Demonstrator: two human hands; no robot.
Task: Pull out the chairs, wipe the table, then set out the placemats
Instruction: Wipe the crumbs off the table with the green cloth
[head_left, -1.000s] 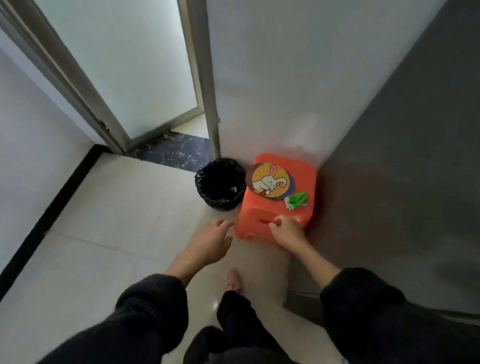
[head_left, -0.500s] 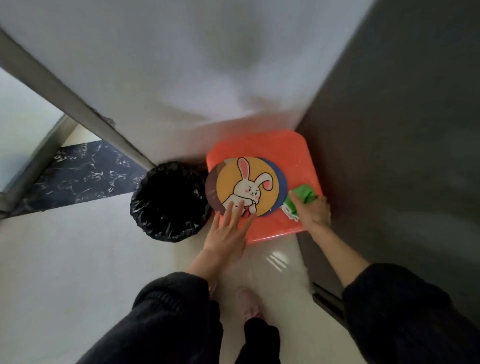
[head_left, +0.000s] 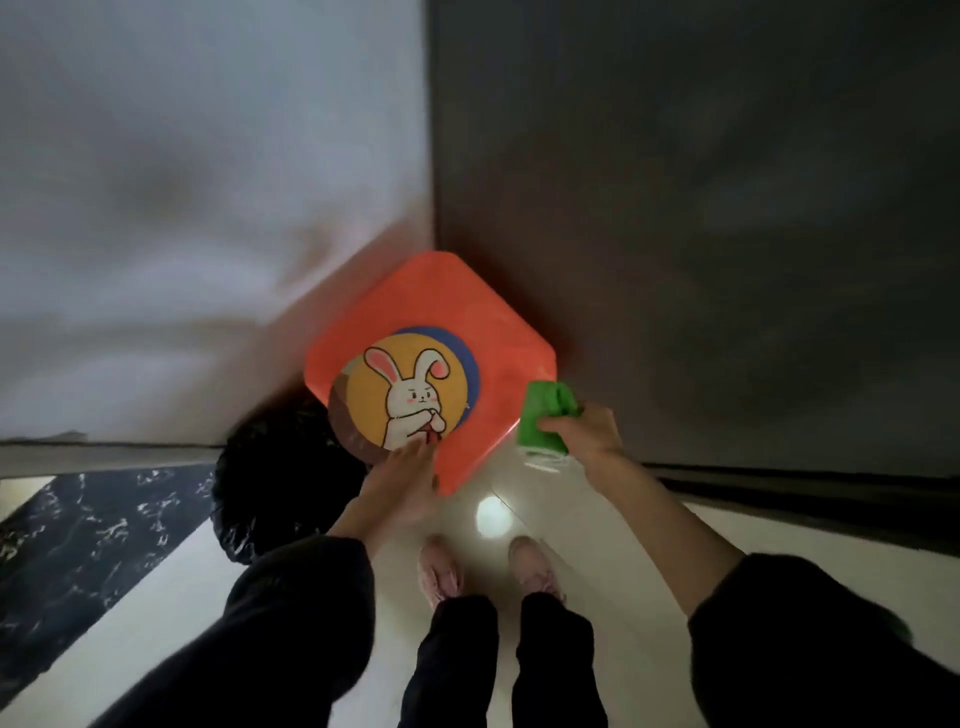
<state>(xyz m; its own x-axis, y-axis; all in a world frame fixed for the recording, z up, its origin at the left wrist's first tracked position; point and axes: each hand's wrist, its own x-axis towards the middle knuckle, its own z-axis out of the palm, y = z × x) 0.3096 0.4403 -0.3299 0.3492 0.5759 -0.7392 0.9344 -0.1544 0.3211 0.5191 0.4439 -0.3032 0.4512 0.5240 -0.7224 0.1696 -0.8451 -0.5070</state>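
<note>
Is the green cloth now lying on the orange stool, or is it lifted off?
Lifted off. The right hand grips the green cloth beyond the edge of the orange stool, with floor visible beneath its lower end.

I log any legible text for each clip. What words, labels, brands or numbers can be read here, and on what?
None can be read.
Top placemat on the orange stool: only a cartoon rabbit picture, no lettering.
Green cloth in the right hand: a pale strip at its lower edge, too blurred to tell whether it carries print.
Black bin, wall and floor: no marks visible.
</note>
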